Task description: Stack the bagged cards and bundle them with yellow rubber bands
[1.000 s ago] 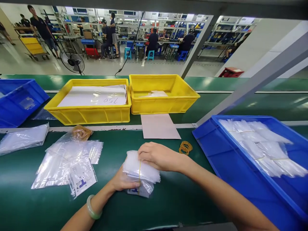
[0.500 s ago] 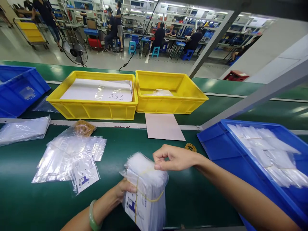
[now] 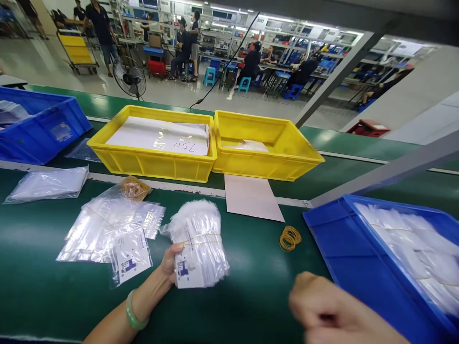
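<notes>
My left hand [image 3: 168, 265], with a jade bangle on the wrist, grips the near corner of a thick bundle of clear plastic bags [image 3: 199, 241] tied by a yellow rubber band. The bundle lies tilted on the green belt. My right hand [image 3: 322, 308] is low at the right, off the bundle, blurred by motion, its fingers curled inward. A small pile of loose rubber bands [image 3: 289, 238] lies between the bundle and the blue bin [image 3: 337, 248], which holds several banded bundles.
Loose clear bags and a printed card [image 3: 107, 229] lie left of the bundle, with a bag of rubber bands [image 3: 133, 188] behind. Two yellow bins [image 3: 150, 165] [image 3: 265, 165], a grey card [image 3: 253, 197] and a blue bin [image 3: 43, 138] stand beyond. People work in the background.
My right hand let go of the rubber band and pulled back to the lower right. My left hand laid the banded bundle flatter on the belt. The view shifted to the right.
</notes>
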